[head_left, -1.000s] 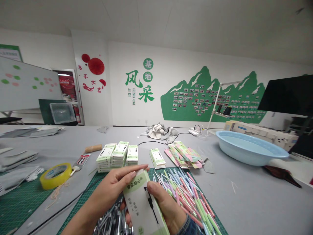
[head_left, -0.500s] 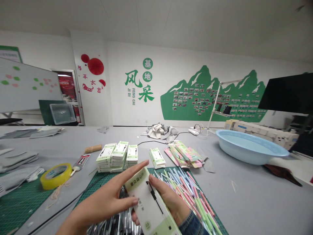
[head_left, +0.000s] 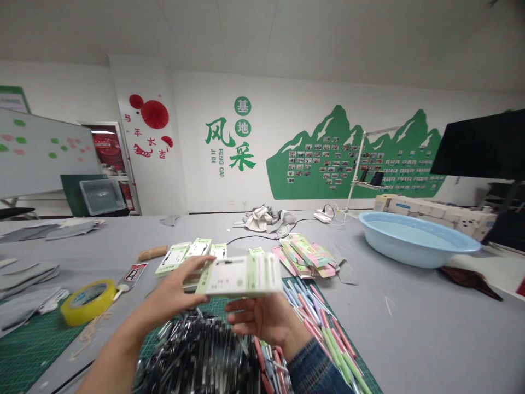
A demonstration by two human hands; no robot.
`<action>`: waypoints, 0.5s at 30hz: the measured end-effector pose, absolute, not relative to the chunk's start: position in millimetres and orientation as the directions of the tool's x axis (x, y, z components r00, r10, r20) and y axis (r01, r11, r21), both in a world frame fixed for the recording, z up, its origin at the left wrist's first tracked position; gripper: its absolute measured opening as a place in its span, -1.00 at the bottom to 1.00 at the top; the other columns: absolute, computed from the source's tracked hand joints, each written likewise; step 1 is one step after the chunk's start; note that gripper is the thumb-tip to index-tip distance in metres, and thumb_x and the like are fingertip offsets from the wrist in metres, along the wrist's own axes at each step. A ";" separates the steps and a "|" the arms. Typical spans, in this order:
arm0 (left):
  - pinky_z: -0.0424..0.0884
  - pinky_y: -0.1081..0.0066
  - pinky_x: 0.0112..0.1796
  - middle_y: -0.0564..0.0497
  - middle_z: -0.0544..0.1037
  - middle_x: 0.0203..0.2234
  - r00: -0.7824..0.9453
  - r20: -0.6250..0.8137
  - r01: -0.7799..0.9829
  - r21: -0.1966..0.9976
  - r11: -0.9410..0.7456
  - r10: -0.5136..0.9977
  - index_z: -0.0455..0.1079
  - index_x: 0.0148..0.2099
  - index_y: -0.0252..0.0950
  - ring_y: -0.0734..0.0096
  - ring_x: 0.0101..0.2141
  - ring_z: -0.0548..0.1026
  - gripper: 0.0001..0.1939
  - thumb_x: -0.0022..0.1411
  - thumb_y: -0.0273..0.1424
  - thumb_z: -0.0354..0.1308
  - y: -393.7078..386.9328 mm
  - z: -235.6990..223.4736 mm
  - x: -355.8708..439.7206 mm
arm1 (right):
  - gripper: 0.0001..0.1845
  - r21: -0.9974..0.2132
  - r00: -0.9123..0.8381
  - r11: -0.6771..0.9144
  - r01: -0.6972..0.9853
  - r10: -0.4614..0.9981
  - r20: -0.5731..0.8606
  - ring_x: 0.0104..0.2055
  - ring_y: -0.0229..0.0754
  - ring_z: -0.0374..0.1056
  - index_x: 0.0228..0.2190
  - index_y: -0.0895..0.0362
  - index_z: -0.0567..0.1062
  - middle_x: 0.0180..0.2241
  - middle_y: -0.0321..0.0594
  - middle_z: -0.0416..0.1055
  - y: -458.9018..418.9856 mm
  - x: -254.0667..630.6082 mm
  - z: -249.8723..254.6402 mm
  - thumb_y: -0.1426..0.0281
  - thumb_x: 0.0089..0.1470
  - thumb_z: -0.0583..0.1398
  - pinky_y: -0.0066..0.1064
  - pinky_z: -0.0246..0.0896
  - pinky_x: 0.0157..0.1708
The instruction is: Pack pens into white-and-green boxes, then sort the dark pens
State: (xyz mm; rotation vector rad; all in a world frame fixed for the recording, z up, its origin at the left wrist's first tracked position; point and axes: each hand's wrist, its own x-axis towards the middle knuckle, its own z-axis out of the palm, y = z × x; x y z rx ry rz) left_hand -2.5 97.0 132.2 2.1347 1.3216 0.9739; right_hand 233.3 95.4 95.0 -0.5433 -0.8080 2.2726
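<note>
A white and light-green pen box (head_left: 235, 276), blurred by motion, is held sideways above the pens. My left hand (head_left: 178, 284) grips its left end between thumb and fingers. Below the box's right part, my right hand (head_left: 268, 320) has its palm up and fingers stretched out; whether it touches the underside I cannot tell. Under both hands lies a heap of black pens (head_left: 197, 350) on a green cutting mat (head_left: 217, 304). Pastel-coloured pens (head_left: 324, 323) lie to the right. Behind my left hand are stacks of similar boxes (head_left: 174, 258), partly hidden.
Flattened pink and green cartons (head_left: 305, 256) lie beyond the coloured pens. At the left are yellow tape (head_left: 88, 302), a glue tube (head_left: 133, 275) and grey cloth pieces (head_left: 30, 276). A light-blue basin (head_left: 418, 241) stands at the right. Crumpled cloth (head_left: 264, 219) and a power strip (head_left: 322, 216) are farther back.
The box has swung from a steep tilt near me to nearly level, farther up and away. My right hand has let go of its side and opened beneath it.
</note>
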 end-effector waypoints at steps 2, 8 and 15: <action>0.35 0.21 0.00 -0.12 0.35 0.10 0.036 0.431 0.782 0.549 -0.294 0.902 0.22 0.17 -0.25 0.12 0.03 0.37 -0.33 -0.01 -0.26 0.22 132.1 120.8 -6.2 | -0.54 -0.657 -0.487 -0.499 -0.565 0.845 -0.222 -0.51 -0.20 0.44 -0.37 0.33 0.51 -0.51 -0.10 0.49 98.4 230.6 90.6 0.14 0.10 0.10 -0.36 0.35 -0.40; 0.25 0.11 -0.05 -0.33 0.40 -0.10 -0.268 0.489 0.957 0.234 0.171 0.830 0.27 0.04 -0.52 -0.11 -0.01 0.29 -0.35 0.02 -0.13 0.10 199.9 89.0 25.0 | -0.77 -0.800 -0.423 -0.326 -0.504 0.900 -0.100 -0.54 -0.25 0.38 -0.42 0.28 0.51 -0.53 -0.16 0.46 80.9 218.5 99.7 0.33 -0.05 0.21 -0.42 0.32 -0.49; 0.15 0.05 -0.08 -0.35 0.35 -0.10 -0.270 0.515 0.963 0.125 0.240 0.814 0.27 0.07 -0.44 -0.16 -0.01 0.22 -0.41 0.08 -0.15 0.06 207.6 72.9 57.5 | -0.77 -0.784 -0.243 -0.197 -0.588 0.968 -0.060 -0.52 -0.27 0.37 -0.43 0.25 0.50 -0.53 -0.20 0.45 88.3 246.4 113.3 0.32 -0.13 0.28 -0.44 0.31 -0.47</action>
